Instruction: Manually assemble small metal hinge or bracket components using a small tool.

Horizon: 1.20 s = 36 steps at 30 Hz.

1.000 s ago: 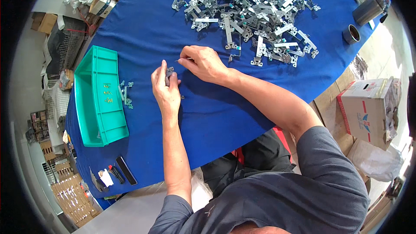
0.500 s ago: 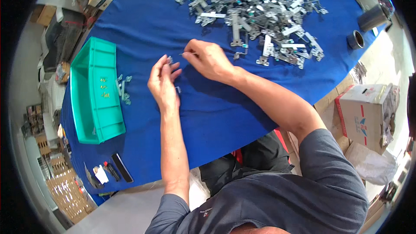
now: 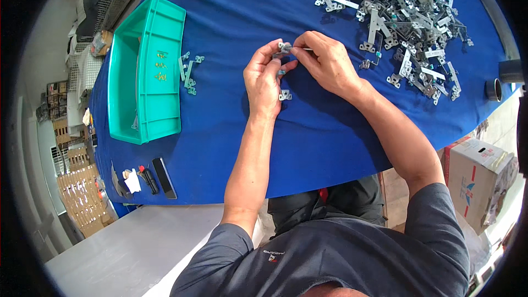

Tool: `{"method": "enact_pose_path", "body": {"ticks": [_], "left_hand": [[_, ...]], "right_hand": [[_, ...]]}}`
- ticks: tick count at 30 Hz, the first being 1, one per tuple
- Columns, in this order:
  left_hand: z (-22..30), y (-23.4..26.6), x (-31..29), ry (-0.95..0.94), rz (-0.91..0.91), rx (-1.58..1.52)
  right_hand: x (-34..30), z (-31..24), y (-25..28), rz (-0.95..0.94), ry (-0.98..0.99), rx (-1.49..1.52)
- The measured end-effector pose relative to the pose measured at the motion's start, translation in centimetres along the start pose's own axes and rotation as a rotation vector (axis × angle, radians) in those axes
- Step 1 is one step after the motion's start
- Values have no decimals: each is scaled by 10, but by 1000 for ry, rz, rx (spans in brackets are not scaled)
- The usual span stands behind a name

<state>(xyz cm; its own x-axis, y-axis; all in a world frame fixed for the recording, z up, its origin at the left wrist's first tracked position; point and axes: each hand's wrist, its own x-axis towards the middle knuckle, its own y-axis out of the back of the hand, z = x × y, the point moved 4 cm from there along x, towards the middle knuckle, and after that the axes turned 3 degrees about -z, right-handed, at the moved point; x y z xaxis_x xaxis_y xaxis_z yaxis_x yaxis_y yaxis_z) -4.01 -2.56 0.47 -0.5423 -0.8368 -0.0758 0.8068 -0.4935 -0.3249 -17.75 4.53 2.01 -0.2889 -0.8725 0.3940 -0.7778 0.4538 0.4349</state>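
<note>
Over the blue cloth, my left hand (image 3: 263, 85) is closed around a small metal bracket (image 3: 284, 95). One pale, holed end of it sticks out below the palm, and another end shows at the fingertips; the middle is hidden by the fingers. My right hand (image 3: 331, 66) meets it from the right, thumb and forefinger pinched together at the bracket's upper end. A thin, light, rod-like piece shows at the right fingers, too small to name.
A heap of similar metal brackets (image 3: 396, 22) lies at the far right. A green plastic bin (image 3: 180, 16) stands left, with several loose brackets (image 3: 188, 71) beside it. A phone (image 3: 164, 177) lies near the front left edge. A dark round cup (image 3: 493, 91) is at the right.
The whole view has shifted, so the table things appear farther right and higher. My right fingertips, earlier apart from the left hand, are now at the bracket's upper end.
</note>
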Motion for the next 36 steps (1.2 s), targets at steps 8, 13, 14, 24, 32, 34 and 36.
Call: {"method": "enact_pose_path", "body": {"ticks": [8,13,14,24,32,34,36], "left_hand": [[0,-1,4,31,-37,24],[-4,5,1,-109,25,161],[-2,7,0,-181,39,194],[5,13,0,22,127,-117],[3,12,3,-17,96,-73],[2,12,4,-10,100,-63],[2,13,4,-29,100,-49]], "right_hand": [[1,3,-1,-27,22,-16],[3,-3,-2,-35,33,-11],[3,-4,-2,-31,33,-15],[1,-3,4,43,24,-43],[2,-1,2,8,63,-97],[1,-1,2,26,74,-108],[1,-2,2,8,66,-103]]}}
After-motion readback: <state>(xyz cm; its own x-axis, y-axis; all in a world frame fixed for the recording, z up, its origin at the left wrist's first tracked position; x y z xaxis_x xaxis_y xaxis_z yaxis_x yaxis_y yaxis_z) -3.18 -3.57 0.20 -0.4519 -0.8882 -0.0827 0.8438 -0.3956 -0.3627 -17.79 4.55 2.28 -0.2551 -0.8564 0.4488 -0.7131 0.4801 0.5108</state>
